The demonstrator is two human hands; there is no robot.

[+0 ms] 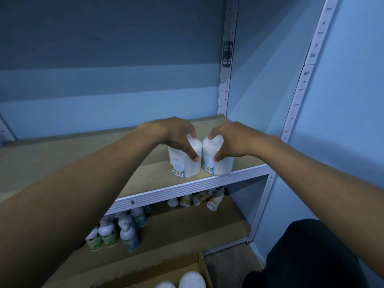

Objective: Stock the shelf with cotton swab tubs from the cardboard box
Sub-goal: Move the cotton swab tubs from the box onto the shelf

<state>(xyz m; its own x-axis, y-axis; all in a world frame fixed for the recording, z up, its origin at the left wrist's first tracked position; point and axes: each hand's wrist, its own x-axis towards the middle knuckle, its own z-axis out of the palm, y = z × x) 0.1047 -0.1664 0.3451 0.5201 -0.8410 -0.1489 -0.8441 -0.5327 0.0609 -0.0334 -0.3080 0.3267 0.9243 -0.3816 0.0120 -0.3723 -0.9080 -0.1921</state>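
- Left hand (pixel 176 136): grips the top of the left tub (pixel 185 163).
- Right hand (pixel 228 140): grips the right tub (pixel 218 163).
- Both tubs: upright, touching, near the shelf (pixel 145 175) front edge.
- Cardboard box (pixel 199 265): below.

Left hand (pixel 176 136) grips the top of one cotton swab tub (pixel 185 161), right hand (pixel 226 140) grips the other tub (pixel 218 161). Both tubs stand upright, side by side and touching, near the shelf (pixel 145 175) front edge. Bottles (pixel 116 231) on the lower shelf; cardboard box (pixel 166 273) below holds more tubs.
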